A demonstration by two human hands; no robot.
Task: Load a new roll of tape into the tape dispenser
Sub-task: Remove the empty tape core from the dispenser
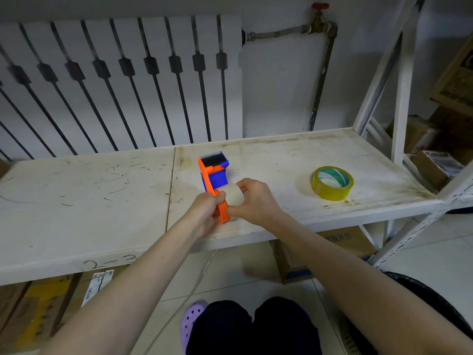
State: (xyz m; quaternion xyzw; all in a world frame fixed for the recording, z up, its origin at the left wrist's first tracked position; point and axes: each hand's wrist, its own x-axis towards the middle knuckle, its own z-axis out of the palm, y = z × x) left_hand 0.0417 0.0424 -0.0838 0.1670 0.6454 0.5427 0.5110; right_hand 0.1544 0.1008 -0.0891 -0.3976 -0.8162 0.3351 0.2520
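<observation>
Dispenser: I see the tape dispenser (213,175) near the front edge of the shelf (102,190), at the middle of my view. It has an orange side plate and handle, a blue body and a dark roller at the far end.
Core: a cream core (235,194) sits at the handle end and looks bare of tape.
Left grip: my left hand (204,211) is clamped round the orange handle, fingers curled.
Right grip: my right hand (253,201) pinches the cream core, thumb beneath and fingers on top.
New roll: a tape roll (332,183), yellow with a green-and-white inner lining, lies flat on the shelf well to the right, apart from both hands.
Shelf: white, scuffed and stained.
</observation>
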